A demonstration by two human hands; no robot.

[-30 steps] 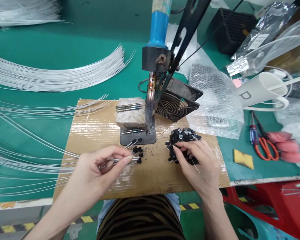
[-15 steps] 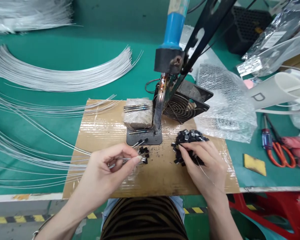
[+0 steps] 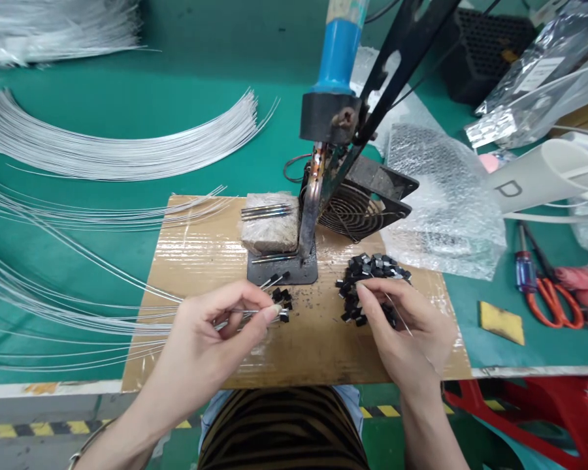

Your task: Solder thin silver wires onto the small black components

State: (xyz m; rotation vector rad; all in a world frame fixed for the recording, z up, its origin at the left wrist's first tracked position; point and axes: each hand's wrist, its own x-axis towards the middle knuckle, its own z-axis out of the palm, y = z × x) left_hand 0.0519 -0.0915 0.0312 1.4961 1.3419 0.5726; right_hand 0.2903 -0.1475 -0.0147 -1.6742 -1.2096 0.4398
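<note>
Cardboard mat, black parts half-hidden by right hand

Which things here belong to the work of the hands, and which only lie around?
In use:
- left hand, pinching thin wires with black caps
- right hand, at the cap pile
- soldering iron
- cardboard

Lying about:
- fan
- bubble wrap
- scissors
- sponge
- wire bundle

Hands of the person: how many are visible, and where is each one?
2. The left hand pinches thin wires above the cardboard mat. The right hand rests on the pile of small black parts, holding one thin wire.
</note>
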